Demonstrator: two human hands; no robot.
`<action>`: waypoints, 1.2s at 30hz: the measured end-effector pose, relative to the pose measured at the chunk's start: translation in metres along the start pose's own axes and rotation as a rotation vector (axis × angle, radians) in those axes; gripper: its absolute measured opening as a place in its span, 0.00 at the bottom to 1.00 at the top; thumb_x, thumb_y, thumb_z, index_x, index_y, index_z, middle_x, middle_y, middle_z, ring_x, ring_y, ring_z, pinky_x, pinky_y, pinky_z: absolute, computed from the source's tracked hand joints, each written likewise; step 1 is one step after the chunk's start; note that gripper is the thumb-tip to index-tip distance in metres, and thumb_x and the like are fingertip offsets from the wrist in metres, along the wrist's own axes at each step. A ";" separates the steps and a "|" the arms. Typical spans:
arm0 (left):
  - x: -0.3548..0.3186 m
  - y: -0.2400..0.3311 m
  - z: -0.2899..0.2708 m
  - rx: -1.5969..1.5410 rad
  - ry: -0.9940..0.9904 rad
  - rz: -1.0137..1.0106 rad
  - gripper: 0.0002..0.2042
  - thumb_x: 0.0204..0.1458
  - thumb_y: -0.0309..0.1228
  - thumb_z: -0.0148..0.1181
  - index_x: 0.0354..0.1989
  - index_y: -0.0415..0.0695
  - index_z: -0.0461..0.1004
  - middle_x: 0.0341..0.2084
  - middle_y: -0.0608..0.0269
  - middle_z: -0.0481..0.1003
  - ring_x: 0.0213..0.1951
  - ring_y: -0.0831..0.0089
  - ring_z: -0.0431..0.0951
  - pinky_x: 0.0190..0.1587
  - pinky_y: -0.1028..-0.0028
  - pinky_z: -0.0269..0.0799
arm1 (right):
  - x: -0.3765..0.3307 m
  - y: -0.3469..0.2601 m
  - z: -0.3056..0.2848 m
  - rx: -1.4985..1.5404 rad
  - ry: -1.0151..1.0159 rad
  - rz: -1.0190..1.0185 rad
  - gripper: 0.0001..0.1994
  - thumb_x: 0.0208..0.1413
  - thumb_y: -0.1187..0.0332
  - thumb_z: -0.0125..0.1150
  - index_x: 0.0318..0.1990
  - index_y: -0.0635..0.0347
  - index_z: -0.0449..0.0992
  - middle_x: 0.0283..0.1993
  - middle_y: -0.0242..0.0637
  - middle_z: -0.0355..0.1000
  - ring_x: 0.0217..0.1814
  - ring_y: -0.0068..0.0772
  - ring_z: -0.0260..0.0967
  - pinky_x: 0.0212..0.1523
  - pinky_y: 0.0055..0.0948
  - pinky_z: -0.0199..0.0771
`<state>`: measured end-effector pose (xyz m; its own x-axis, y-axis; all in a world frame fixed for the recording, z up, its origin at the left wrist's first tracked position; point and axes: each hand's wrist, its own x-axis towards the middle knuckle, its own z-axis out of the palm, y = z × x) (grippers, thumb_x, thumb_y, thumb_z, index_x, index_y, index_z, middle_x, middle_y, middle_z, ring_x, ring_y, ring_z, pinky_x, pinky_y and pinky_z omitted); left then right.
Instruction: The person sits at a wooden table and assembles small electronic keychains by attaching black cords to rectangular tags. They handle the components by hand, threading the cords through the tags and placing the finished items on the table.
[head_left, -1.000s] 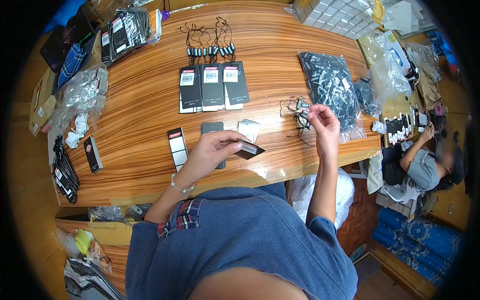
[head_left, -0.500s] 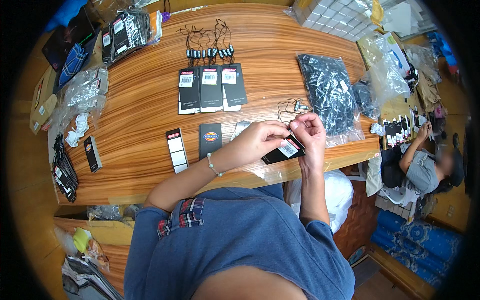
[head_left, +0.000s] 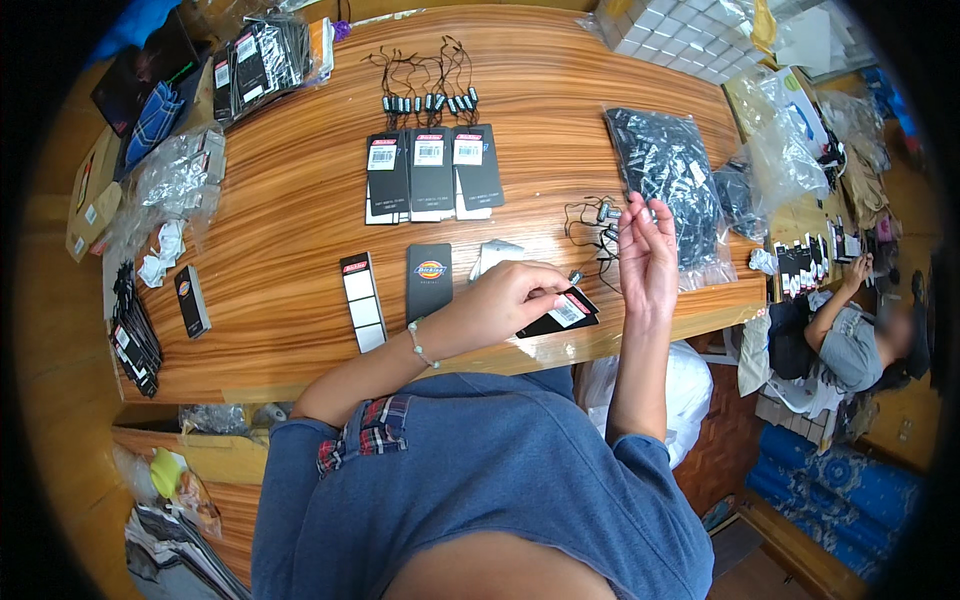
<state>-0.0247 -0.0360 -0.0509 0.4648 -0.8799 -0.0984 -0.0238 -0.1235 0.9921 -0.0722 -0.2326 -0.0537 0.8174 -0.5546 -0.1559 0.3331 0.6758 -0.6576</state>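
My left hand (head_left: 515,300) pinches several black hang tags (head_left: 568,314) with a white barcode sticker, close to the table's front edge. A small dark cord fastener (head_left: 575,277) stands at the tags' top, by my left fingertips. My right hand (head_left: 648,262) is raised just right of them, its fingertips drawn together; whatever they pinch is too small to make out. Loose black strings with cord fasteners (head_left: 606,233) lie beside its fingers. Beyond it rests a clear bag of dark strings (head_left: 668,165). Three groups of strung tags (head_left: 430,180) lie farther back.
Left of my hands are a dark tag stack (head_left: 430,275), a strip of white stickers (head_left: 361,300) and pale tags (head_left: 497,256). More tag stacks (head_left: 135,335) line the left edge. White boxes (head_left: 660,35) fill the back right corner. A person (head_left: 855,345) sits at the right.
My right hand has left the tags, moving up and right to the loose strings. The left hand keeps the tags, with a cord fastener now showing at their top. The view has shifted slightly.
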 end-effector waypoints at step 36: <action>-0.018 0.027 -0.042 -0.220 0.540 0.175 0.09 0.51 0.19 0.52 0.41 0.33 0.70 0.36 0.60 0.74 0.39 0.77 0.75 0.42 0.80 0.73 | -0.051 0.029 0.090 -1.182 -0.456 -0.398 0.07 0.50 0.80 0.50 0.37 0.65 0.62 0.21 0.40 0.67 0.20 0.26 0.64 0.22 0.24 0.64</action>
<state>0.0034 -0.0038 -0.0190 0.8553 -0.5142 0.0641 0.0164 0.1505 0.9885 -0.0615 -0.1413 0.0016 0.9208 -0.2464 0.3023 0.1682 -0.4483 -0.8779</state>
